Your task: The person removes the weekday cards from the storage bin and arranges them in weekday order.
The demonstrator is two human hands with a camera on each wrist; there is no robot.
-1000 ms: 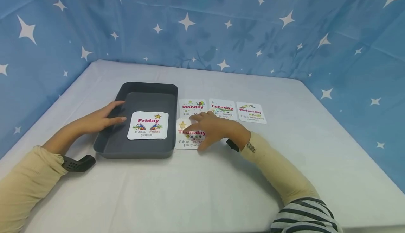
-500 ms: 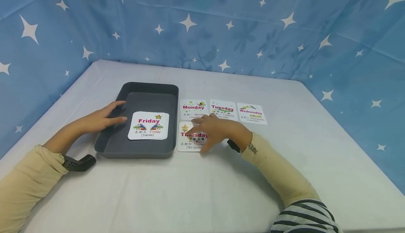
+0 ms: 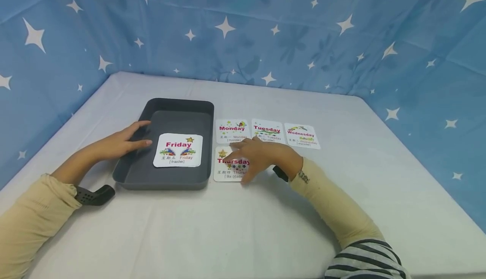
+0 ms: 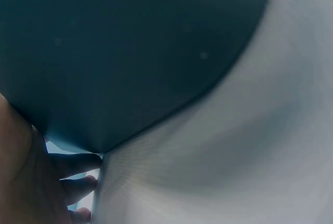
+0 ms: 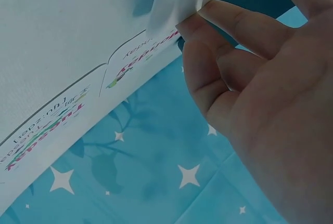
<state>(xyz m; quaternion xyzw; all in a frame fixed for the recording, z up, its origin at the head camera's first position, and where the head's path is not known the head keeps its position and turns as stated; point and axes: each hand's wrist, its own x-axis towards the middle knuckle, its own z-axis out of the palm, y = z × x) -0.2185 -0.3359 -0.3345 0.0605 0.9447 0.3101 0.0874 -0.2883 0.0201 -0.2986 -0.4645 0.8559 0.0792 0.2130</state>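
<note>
In the head view my left hand (image 3: 115, 144) rests at the left rim of a dark grey tray (image 3: 148, 180), thumb and one finger reaching over inside. The left wrist view shows its other fingers beside the tray's outer wall (image 4: 130, 52). A Friday card (image 3: 177, 150) lies in the tray on at least one more card. My right hand (image 3: 262, 152) is spread over a Thursday card (image 3: 229, 171) on the table and partly hides it. In the right wrist view its fingertips (image 5: 205, 8) touch that card's surface.
Monday (image 3: 232, 131), Tuesday (image 3: 268, 129) and Wednesday (image 3: 302, 135) cards lie in a row to the right of the tray, above the Thursday card. A white cloth covers the table (image 3: 190, 237). A blue star-patterned curtain (image 3: 247, 26) stands behind.
The Thursday card has shifted slightly right and toward the near edge, under my right hand, which moved with it a little. My left hand and the tray stay where they were.
</note>
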